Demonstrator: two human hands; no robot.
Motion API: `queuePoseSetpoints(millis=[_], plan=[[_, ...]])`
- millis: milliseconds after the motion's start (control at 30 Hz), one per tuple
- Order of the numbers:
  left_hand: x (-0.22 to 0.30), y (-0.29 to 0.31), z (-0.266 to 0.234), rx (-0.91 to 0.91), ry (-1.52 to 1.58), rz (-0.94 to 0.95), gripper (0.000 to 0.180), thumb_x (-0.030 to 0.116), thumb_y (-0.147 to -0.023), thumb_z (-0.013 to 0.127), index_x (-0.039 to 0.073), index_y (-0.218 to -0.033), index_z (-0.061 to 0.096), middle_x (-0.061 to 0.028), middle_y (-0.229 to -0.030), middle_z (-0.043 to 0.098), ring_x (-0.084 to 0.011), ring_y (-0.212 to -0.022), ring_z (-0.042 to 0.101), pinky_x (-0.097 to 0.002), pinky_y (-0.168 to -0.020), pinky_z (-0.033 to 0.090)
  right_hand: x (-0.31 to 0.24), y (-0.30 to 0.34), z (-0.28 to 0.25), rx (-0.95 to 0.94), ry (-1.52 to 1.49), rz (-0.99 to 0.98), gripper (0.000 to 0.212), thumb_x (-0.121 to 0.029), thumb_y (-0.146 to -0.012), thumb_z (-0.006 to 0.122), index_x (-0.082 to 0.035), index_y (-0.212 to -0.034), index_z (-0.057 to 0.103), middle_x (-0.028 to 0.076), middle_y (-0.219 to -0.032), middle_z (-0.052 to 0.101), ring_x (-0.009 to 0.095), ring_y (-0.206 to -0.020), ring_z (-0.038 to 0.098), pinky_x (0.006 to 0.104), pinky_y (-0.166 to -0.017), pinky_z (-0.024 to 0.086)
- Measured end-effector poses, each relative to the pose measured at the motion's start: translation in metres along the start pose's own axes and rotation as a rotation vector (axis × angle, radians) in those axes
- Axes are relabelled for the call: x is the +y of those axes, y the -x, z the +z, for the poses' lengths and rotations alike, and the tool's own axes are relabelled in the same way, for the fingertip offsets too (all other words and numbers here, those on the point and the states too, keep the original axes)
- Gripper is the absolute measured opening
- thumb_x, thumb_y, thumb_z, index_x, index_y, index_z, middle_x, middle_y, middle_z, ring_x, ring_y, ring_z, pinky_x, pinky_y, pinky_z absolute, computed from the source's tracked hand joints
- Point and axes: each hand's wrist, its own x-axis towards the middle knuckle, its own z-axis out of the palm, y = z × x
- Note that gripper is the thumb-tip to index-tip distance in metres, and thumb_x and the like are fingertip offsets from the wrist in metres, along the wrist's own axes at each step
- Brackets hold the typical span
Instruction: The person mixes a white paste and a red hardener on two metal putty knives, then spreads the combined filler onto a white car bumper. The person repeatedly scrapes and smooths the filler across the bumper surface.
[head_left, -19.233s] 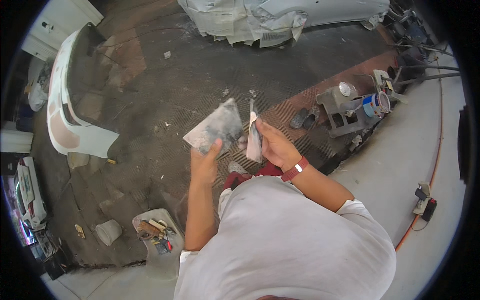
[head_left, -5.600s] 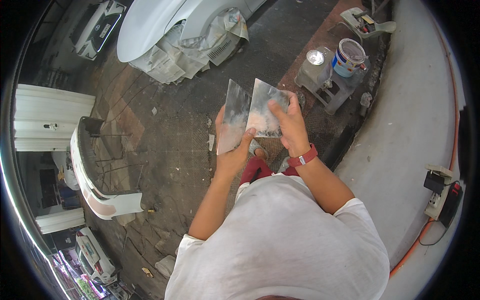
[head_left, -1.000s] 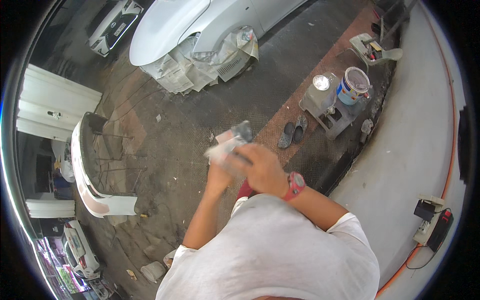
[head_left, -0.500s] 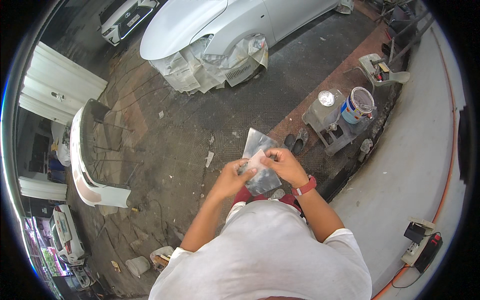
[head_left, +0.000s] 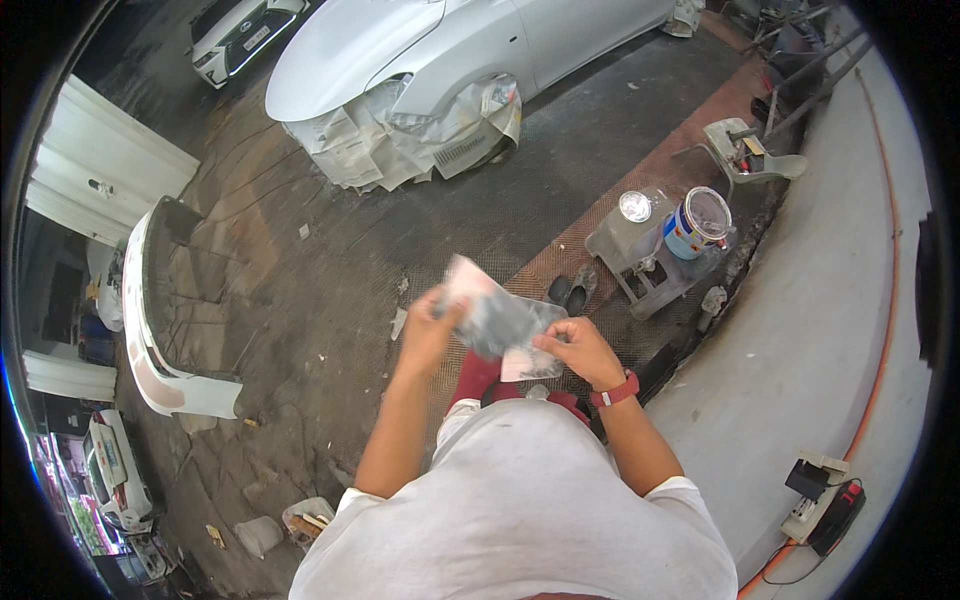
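A thin, flexible sheet [head_left: 495,318], grey with whitish smears and pale pinkish corners, looks like used sandpaper. It is stretched between my hands in front of my body, its middle blurred by motion. My left hand [head_left: 428,328] is closed on its left edge, below the raised pale corner; the fingers are smeared. On the other side, my right hand [head_left: 582,350] pinches the right part between thumb and fingers. A pale flap [head_left: 532,366] hangs beneath the right fingertips. A red-banded watch [head_left: 615,388] is on my right wrist.
A silver car [head_left: 430,75] with newspaper masking [head_left: 430,140] stands ahead. At left, a white bumper [head_left: 150,340] rests on a stand. Right of me are a low grey stand [head_left: 625,240] with a paint can [head_left: 695,225], a plastic chair [head_left: 745,150], dark shoes [head_left: 572,292] and a wall [head_left: 800,330].
My left hand has moved left and up, away from the right hand, drawing one end of the sheet with it. The sheet has turned and spread out. The view has shifted slightly.
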Motion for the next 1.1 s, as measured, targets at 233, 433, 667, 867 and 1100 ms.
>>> queuePoseSetpoints(millis=[233, 433, 667, 867, 1100], plan=[[-0.012, -0.072, -0.003, 0.026, 0.282, -0.117, 0.048, 0.028, -0.102, 0.072, -0.002, -0.138, 0.06, -0.0107, -0.124, 0.071, -0.0169, -0.11, 0.067, -0.0367, -0.099, 0.053, 0.03, -0.038, -0.007, 0.551, -0.761, -0.188, 0.042, -0.006, -0.095, 0.074, -0.001, -0.134, 0.057, 0.007, -0.126, 0.067, 0.015, -0.108, 0.065, 0.0321, -0.097, 0.054], [-0.032, -0.122, 0.071, -0.363, 0.447, -0.248, 0.052, 0.031, -0.107, 0.065, 0.002, -0.148, 0.053, -0.0107, -0.133, 0.068, -0.0191, -0.12, 0.065, -0.0363, -0.105, 0.051, 0.016, -0.08, -0.032, 0.746, -0.953, -0.117, 0.04, -0.007, -0.099, 0.074, 0.0, -0.133, 0.055, 0.01, -0.122, 0.069, 0.016, -0.108, 0.067, 0.0332, -0.095, 0.056], [-0.048, -0.192, 0.089, -0.728, 0.088, -0.133, 0.06, 0.04, -0.11, 0.054, -0.002, -0.152, 0.05, -0.0172, -0.142, 0.065, -0.0256, -0.132, 0.059, -0.0376, -0.114, 0.042, -0.006, -0.148, -0.061, 0.736, -0.397, -0.058, 0.038, -0.012, -0.098, 0.076, 0.001, -0.129, 0.057, 0.007, -0.115, 0.069, 0.012, -0.098, 0.065, 0.0288, -0.086, 0.054], [0.015, -0.265, 0.043, -0.554, 0.444, -0.232, 0.037, 0.012, -0.098, 0.074, 0.0, -0.132, 0.066, -0.0071, -0.123, 0.074, -0.0155, -0.109, 0.069, -0.0353, -0.099, 0.054, -0.014, -0.209, -0.129, 1.003, -0.525, -0.083, 0.043, -0.009, -0.098, 0.075, -0.001, -0.137, 0.057, 0.006, -0.124, 0.07, 0.017, -0.103, 0.069, 0.0332, -0.096, 0.055], [0.021, -0.312, 0.028, 0.076, 0.019, -0.017, 0.037, 0.019, -0.101, 0.072, -0.006, -0.128, 0.064, -0.0137, -0.117, 0.074, -0.0209, -0.107, 0.071, -0.0367, -0.092, 0.055, -0.103, -0.233, -0.099, 0.35, 0.577, -0.255, 0.04, -0.01, -0.094, 0.071, -0.005, -0.133, 0.068, 0.012, -0.105, 0.074, 0.031, -0.093, 0.071, 0.0417, -0.085, 0.057]])
